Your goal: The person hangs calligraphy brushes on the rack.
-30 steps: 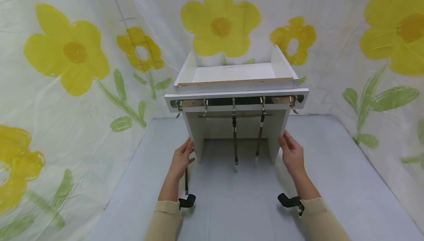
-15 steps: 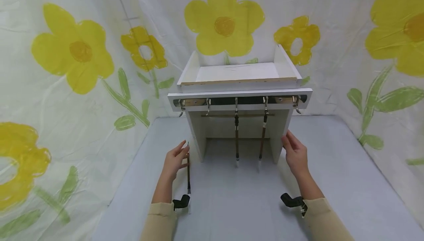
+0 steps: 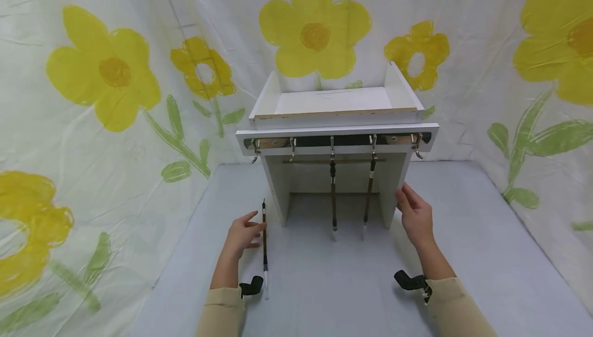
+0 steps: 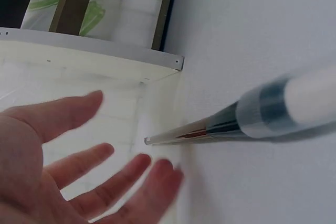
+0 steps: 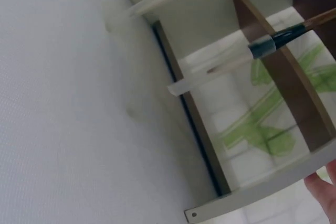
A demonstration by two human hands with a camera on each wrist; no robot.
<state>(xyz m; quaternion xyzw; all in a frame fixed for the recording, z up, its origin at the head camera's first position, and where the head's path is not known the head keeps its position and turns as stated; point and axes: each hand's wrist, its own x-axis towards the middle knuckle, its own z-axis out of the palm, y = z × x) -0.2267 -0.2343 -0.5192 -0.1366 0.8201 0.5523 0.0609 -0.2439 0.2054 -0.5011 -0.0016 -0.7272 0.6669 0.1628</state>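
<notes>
A white wooden rack (image 3: 338,131) stands on the table, with a metal hook strip (image 3: 319,142) across its front. From two hooks hang calligraphy brushes, a middle one (image 3: 333,193) and a right one (image 3: 369,188), with clear caps over their tips. Another capped calligraphy brush (image 3: 265,244) lies on the table left of the rack. Beside it is my left hand (image 3: 242,233), fingers spread and fingertips close to the shaft; whether they touch it I cannot tell. My right hand (image 3: 415,218) pinches the front edge of the rack's right side panel (image 3: 395,182).
The white table (image 3: 333,285) extends around the rack. A sheet painted with yellow flowers (image 3: 315,36) hangs behind and along both sides. On top of the rack is an open tray-like shelf (image 3: 333,101). The outer left hook (image 3: 255,151) carries nothing.
My left hand has let go of the rack's left side panel and moved left and down, beside the lying brush. The right hand keeps its place on the rack.
</notes>
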